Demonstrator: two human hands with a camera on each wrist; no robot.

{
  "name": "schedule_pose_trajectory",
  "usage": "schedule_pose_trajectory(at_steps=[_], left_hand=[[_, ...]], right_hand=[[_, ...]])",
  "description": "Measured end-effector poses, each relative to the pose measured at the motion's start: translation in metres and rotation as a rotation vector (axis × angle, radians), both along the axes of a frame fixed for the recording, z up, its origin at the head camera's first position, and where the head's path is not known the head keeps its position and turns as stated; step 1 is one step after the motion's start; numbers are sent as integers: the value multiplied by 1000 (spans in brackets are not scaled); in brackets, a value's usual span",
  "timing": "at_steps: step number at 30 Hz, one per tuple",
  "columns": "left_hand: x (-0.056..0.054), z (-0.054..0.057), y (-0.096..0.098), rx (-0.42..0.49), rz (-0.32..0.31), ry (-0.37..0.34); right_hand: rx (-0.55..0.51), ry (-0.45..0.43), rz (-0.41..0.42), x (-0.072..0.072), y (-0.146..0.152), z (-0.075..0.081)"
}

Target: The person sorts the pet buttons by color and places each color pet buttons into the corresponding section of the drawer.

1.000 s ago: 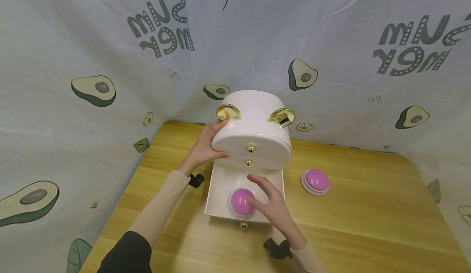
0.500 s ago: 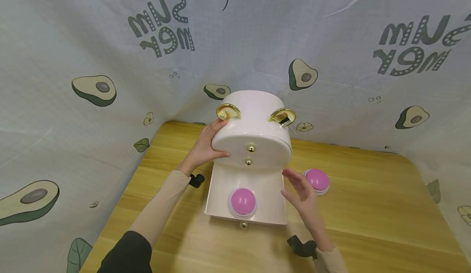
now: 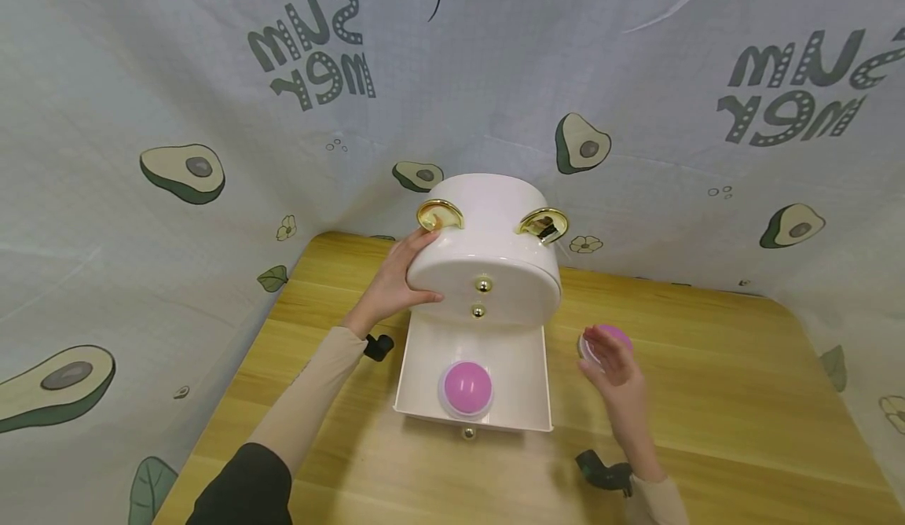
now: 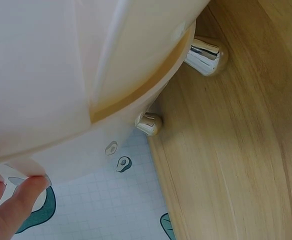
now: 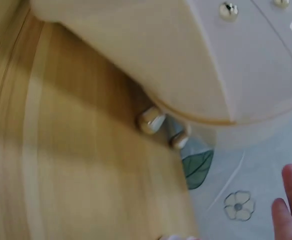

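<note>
A white rounded drawer box [image 3: 488,230] with gold ears and gold knobs stands on the table, its lowest drawer [image 3: 512,368] pulled out. My left hand [image 3: 391,285] holds the box's left side, thumb on the front face and fingers round the outer wall; its fingertips [image 4: 33,182] touch the wall in the left wrist view. In the open drawer sits a pink dome [image 3: 467,388] with a white rim, like a push button. A second pink domed piece [image 3: 617,335] lies on the table to the right, partly hidden behind my right hand [image 3: 622,387], whose fingers are extended; contact cannot be told.
The wooden table [image 3: 721,383] extends to the right of the box. A pale cloth [image 3: 495,77] printed with avocados hangs close behind and at the sides. Gold feet [image 5: 151,120] raise the box off the tabletop. Black wrist straps [image 3: 604,474] show by both wrists.
My right hand has left the dome in the drawer and moved right to the second pink domed piece. My left hand stays on the box, and the drawer has not moved.
</note>
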State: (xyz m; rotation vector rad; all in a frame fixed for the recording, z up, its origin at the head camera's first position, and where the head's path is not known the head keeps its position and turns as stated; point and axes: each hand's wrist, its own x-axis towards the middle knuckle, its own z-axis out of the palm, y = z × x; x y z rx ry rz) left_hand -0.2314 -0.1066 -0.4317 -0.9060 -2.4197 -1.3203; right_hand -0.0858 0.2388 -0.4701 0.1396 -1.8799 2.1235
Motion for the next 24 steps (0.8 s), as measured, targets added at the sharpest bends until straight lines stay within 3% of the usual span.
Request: schedule_pose_trajectory(at_steps=[5, 8, 18, 24], left_hand=[[0, 1, 0, -11, 5, -1], [1, 2, 0, -17, 5, -1], [1, 2, 0, -21, 7, -2], [2, 2, 1, -21, 11, -19]], right_hand=[[19, -133, -153, -3, 12, -12], [29, -176, -200, -4, 17, -18], [15, -189, -241, -8, 35, -32], [68, -217, -257, -10, 46, -37]])
